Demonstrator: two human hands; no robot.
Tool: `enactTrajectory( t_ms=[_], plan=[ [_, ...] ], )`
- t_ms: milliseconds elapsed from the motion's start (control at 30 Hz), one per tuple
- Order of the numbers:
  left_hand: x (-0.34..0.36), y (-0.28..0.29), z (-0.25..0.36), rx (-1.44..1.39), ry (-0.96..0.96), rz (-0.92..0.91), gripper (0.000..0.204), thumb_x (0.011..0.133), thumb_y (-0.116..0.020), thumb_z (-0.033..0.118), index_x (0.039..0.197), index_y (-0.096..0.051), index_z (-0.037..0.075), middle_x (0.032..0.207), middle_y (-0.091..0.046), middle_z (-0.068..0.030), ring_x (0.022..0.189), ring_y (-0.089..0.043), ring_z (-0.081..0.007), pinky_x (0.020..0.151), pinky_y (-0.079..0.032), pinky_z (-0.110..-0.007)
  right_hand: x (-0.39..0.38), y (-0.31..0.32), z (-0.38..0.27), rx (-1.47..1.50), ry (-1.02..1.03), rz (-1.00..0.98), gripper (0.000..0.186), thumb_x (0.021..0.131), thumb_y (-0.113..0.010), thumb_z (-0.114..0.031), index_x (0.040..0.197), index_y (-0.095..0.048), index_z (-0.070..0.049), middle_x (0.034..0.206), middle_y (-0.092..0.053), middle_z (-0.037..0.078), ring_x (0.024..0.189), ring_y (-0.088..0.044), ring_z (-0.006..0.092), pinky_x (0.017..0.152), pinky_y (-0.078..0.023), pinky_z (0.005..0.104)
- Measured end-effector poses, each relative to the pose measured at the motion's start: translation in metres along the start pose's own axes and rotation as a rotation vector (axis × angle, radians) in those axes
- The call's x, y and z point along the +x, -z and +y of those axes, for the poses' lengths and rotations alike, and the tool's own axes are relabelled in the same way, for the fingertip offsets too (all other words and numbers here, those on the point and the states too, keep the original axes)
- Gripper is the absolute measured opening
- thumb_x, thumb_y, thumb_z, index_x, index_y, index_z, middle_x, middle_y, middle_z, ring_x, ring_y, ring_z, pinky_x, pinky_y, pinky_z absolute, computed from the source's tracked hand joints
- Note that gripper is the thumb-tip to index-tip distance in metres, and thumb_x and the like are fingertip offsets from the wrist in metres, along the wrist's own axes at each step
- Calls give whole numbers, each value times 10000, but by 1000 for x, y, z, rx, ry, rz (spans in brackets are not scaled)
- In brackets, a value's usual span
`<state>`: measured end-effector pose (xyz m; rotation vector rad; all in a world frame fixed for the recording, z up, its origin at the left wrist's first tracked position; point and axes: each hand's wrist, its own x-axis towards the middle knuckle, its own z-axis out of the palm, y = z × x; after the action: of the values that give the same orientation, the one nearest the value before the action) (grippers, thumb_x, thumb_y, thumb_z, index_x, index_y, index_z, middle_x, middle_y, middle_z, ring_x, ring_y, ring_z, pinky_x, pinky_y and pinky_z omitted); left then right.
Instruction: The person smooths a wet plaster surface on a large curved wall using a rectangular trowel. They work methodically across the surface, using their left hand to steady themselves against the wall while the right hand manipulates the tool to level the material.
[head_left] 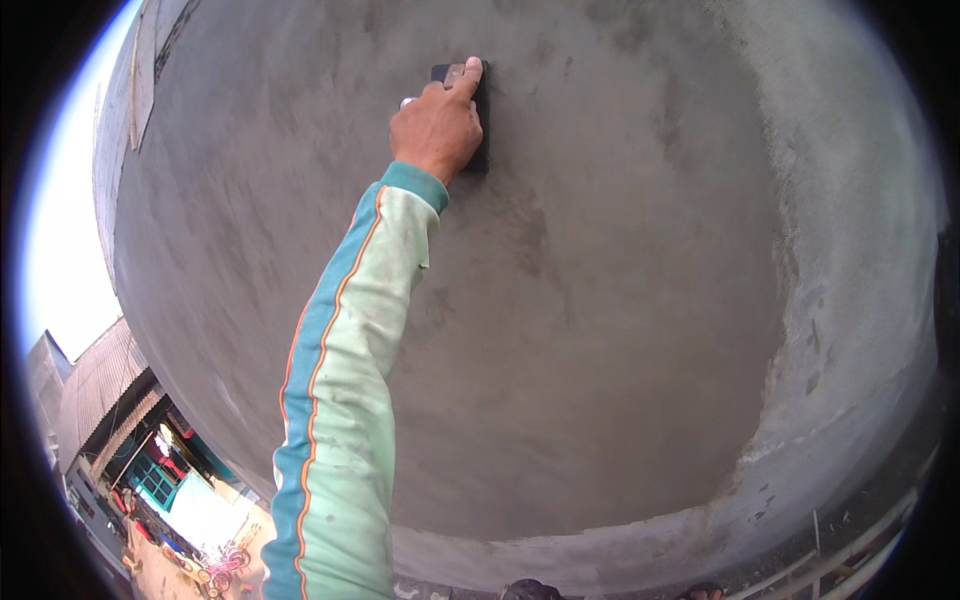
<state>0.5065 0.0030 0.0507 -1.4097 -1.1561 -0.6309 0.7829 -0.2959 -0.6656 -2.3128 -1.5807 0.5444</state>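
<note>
My left hand is closed on a plastering trowel, its back toward me and one digit stretched up along the tool. The dark, straight-edged blade lies against the wall, and part of it shows past the right side of the hand. My fingers and palm hide most of the handle. Around the trowel spreads grey plaster, smooth with darker, damp-looking patches. My left arm reaches up in a pale green sleeve with a teal stripe and orange piping. My right hand is out of view.
A paler, rougher band borders the darker plaster at right and below. Light rails run at the lower right. Two small dark shapes at the bottom edge are unclear. Down at left stand a corrugated-roofed house and a bicycle.
</note>
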Motion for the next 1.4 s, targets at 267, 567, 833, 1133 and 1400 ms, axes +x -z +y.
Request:
enactTrajectory(
  t_ms=[267, 567, 833, 1133, 1400],
  plan=[
    [-43, -19, 24, 62, -189, -169, 627, 983, -627, 215, 1572, -470, 359, 1061, -697, -145, 817, -729, -354, 651, -597, -471, 4, -5, 0, -3, -19, 0, 412, 956, -650, -503, 1197, -716, -175, 1231, -637, 182, 1163, -621, 422, 953, -523, 559],
    [-18, 0, 41, 49, -135, -157, 591, 1007, -583, 222, 1573, -473, 347, 1061, -703, -134, 870, -726, -369, 714, -602, -478, 5, -14, 8, 25, -20, 0, 411, 967, -625, -527, 1199, -718, -201, 1239, -638, 171, 1180, -617, 406, 966, -519, 557],
    [39, -40, 1, 61, -27, 39, 576, 1007, -582, 268, 1567, -476, 350, 1051, -708, -132, 902, -716, -387, 750, -595, -488, 5, -11, 8, 47, -1, 91, 397, 966, -631, -524, 1209, -728, -225, 1258, -650, 145, 1174, -631, 405, 948, -531, 560],
    [-242, -89, 66, -126, -325, -103, 839, 823, -724, 80, 1584, -462, 316, 901, -572, -77, 569, -587, -289, 472, -535, -364, 8, -19, 18, -36, 31, 81, 420, 963, -633, -532, 1229, -726, -220, 1254, -653, 163, 1177, -626, 416, 952, -531, 562],
    [-155, -47, 8, -102, -173, -37, 783, 871, -729, 120, 1580, -464, 320, 894, -569, -65, 599, -587, -274, 473, -492, -390, 13, -28, 12, 222, -92, 112, 326, 792, -782, -279, 1049, -739, -82, 1196, -600, 199, 1209, -533, 437, 988, -437, 560]
  ],
)
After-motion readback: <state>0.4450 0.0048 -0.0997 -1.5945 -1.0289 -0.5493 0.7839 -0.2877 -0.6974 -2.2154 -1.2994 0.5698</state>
